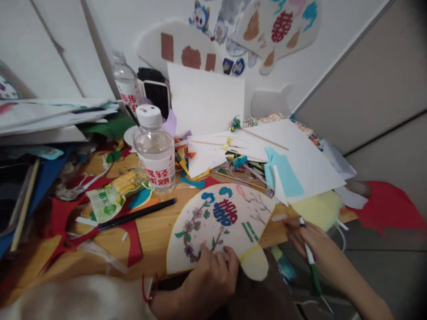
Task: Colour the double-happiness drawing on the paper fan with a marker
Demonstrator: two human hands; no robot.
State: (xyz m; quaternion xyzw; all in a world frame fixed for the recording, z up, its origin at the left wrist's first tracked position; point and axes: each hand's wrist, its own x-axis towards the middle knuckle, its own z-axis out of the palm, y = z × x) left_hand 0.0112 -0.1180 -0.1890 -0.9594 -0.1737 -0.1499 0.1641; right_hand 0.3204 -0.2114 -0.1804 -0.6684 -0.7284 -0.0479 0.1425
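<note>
Plainly, I judge the fan (pixel 220 222) light, thin, easily creased; my left hand (pixel 207 276) pinches its lower edge, right hand (pixel 312 242) grips a pen (pixel 312 266).

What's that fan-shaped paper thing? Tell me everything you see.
The paper fan is cream card, yellow-rimmed, with a handle tab, bearing a red-and-blue character, flowers and green strokes. It lies flat on the wooden desk, overhanging its edge. The left hand holds its lower edge; the right hand, gripping a pen, is apart.
</note>
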